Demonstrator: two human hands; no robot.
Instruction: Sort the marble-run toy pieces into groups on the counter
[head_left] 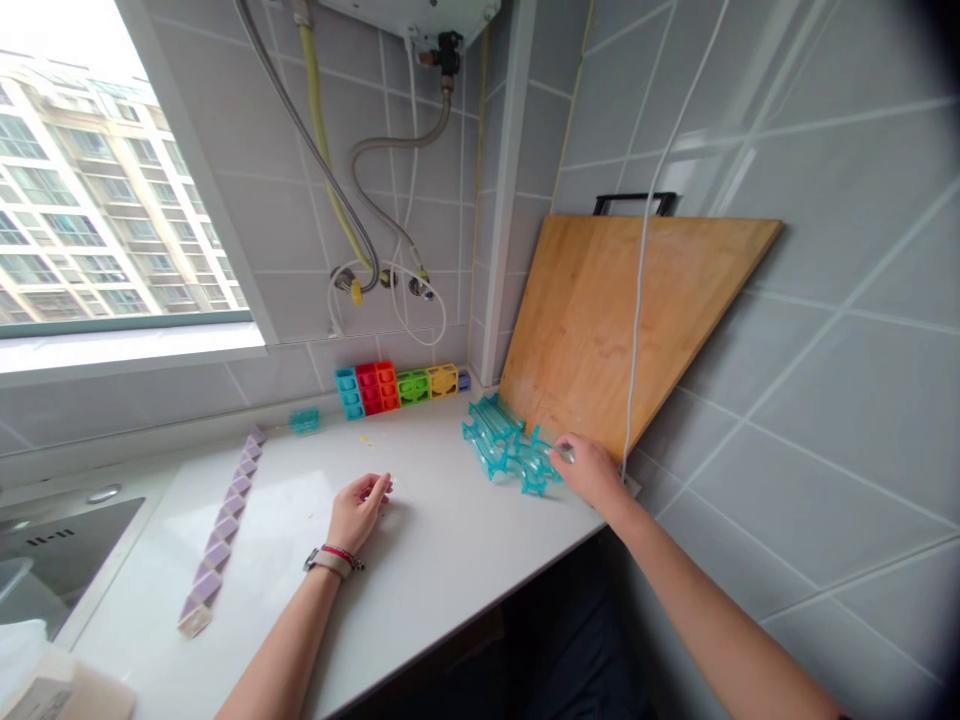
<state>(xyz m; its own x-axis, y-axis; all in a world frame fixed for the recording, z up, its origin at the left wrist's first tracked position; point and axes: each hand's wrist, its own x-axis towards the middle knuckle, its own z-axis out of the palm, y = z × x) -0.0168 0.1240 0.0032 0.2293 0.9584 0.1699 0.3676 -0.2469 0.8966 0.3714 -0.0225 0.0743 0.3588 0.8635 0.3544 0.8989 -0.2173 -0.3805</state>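
My right hand (590, 472) is at the right end of a cluster of see-through teal plastic pieces (491, 455), its fingers pinched on the nearest teal plastic piece (534, 460). These pieces look like curved and straight channels with pronged ends, lying close together. My left hand (358, 512) rests on the white countertop (450, 560) to the left of them, its fingers curled together. Whatever may be inside the left fingers is too small or hidden to make out. A watch and a red bracelet (335, 560) circle the left wrist.
Coloured plastic blocks (397, 388) stand in a row along the back wall, beside a separate teal piece (304, 420). A row of purple blocks (225, 525) runs down the left, near the sink (67, 540). A wooden board (600, 320) leans right, with a white cable (639, 300) before it.
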